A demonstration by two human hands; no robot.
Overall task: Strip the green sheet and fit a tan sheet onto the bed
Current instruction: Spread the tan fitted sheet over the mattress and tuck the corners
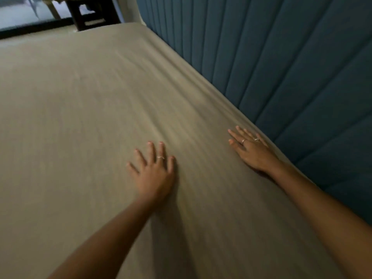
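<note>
A tan sheet (80,117) covers the whole bed top, with long soft wrinkles running along its right side. My left hand (154,172) lies flat on the sheet with its fingers spread and straight. My right hand (251,151) presses flat on the sheet close to the bed's right edge, beside the headboard, fingers straight. Both hands wear rings. No green sheet is in view.
A padded blue headboard (291,67) with vertical channels runs along the bed's right side. Beyond the far end of the bed stand a dark wooden piece of furniture (88,15) and something pale beside it (128,9). A light floor (18,17) shows at top left.
</note>
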